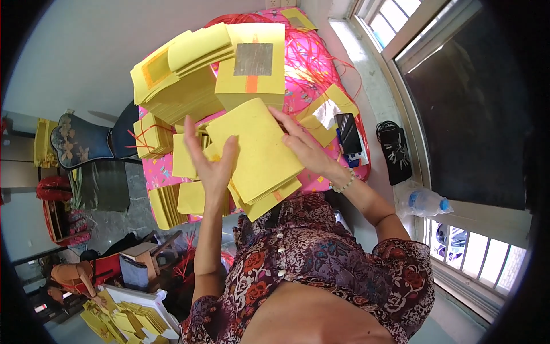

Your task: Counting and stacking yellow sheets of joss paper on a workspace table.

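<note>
A folded stack of yellow paper sheets (252, 143) lies tilted in front of me at the table's near edge. My left hand (212, 166) is open at its left side, thumb and fingers spread wide, the thumb at the paper's edge. Along the right edge of the stack rests my right hand (306, 149), its fingers stretched out and touching the paper. Beneath the stack, another yellow sheet with an orange strip (277, 195) sticks out. Behind it stands a tall pile of yellow paper (250, 83) with a silver square on an orange band.
Smaller yellow bundles (166, 206) line the left of the pink table cover (309, 186). Red plastic strings (312, 54) tangle at the back. A dark phone (348, 135) lies right; a water bottle (428, 203) is by the window. Another person (74, 275) bends over yellow paper at lower left.
</note>
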The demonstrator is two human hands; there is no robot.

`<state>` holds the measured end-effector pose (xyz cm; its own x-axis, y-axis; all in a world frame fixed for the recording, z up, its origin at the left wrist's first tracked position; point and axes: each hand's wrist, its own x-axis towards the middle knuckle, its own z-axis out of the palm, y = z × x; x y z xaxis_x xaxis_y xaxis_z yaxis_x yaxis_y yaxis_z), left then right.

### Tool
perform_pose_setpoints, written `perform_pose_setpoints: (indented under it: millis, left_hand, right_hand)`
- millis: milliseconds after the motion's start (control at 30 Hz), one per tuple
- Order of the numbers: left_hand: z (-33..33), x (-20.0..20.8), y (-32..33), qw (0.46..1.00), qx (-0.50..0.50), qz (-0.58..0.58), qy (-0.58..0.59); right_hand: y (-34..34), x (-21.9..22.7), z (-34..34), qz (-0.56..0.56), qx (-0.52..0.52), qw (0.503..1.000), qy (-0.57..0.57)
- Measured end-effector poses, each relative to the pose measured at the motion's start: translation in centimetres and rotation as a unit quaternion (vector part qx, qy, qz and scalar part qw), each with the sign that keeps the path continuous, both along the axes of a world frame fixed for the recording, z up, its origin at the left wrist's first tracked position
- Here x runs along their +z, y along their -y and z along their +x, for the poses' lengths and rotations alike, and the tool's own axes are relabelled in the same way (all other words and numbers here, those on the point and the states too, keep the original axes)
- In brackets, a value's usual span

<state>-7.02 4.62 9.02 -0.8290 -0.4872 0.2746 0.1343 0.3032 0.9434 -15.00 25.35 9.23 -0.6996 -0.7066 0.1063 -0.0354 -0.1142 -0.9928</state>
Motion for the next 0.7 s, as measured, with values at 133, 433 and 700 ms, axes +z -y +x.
perform_pose_setpoints:
  millis: [133,433,700]
  left_hand:
    - [2.4,3.9,-0.6,0.971,0.013,-0.235,-0.043]
    - [4.0,3.7,-1.9,0.932,-0.185,-0.3,0.078]
    - [4.8,3.6,-1.9,0.933,-0.173,-0.304,0.09]
  right_hand:
    - [-0.3,0.0,0.1,-0.032,0.035,0.999,0.021]
    - [-0.6,-1.5,-0.5,0.006,-0.016,1.0,0.005]
    - [-8.1,-18.8,-14.4,0.193,-0.461,0.844,0.192]
